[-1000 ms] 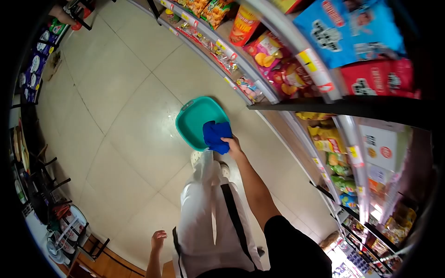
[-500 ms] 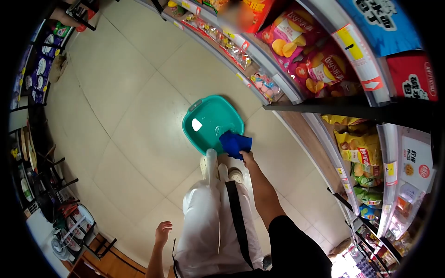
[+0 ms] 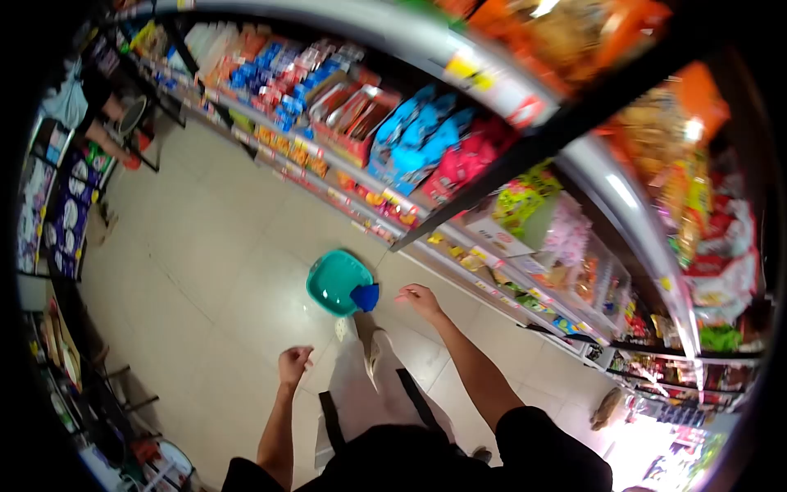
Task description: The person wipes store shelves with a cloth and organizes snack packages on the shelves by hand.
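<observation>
And the cloth is out of the grip! Half a second ago the right hand (image 3: 422, 301) pinched that blue cloth (image 3: 366, 296); now the hand hangs clear to one side, fingers loosely spread, nothing between them. The cloth sits at the near right corner of the green basin (image 3: 325, 284), seemingly draped over the rim, and the basin is down on the tiled floor (image 3: 205, 246), just ahead of the feet. Over to the left hand (image 3: 295, 365): up above the floor, half curled, nothing visible in it, though whether its fingertips meet I cannot tell. So both hands look free, cloth and basin together. The view has swung too, taking in far more of the snack shelves (image 3: 385, 184), and the wearer seems to be standing taller over it all
</observation>
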A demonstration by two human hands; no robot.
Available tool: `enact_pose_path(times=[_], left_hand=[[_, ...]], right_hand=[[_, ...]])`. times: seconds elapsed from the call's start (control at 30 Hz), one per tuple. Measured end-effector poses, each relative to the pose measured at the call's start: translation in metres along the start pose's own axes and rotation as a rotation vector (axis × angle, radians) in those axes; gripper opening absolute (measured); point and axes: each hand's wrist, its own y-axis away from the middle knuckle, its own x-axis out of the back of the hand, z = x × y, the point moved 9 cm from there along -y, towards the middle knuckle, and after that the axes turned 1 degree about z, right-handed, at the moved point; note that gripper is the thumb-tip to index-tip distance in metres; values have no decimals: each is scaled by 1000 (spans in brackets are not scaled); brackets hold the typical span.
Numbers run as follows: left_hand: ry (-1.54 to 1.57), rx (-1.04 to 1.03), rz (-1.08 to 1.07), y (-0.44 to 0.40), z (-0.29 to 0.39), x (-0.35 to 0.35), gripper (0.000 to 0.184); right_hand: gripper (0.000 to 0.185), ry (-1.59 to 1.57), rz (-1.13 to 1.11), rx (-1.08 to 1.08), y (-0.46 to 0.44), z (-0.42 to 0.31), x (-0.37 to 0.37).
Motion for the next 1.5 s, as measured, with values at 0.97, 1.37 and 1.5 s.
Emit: enact_pose_path(times=[0.97,1.37,1.5], left_hand=[[-1270,-1329,541,-15,441,-352,49],[-1597,-1476,241,-7,476,-374,16],[-1496,-1566,273,-3,476,-370,13]], right_hand=[[45,547,720,618,49,-307,218],[21,400,676,441,19,-292,258],[35,225,639,497,0,-275,262]])
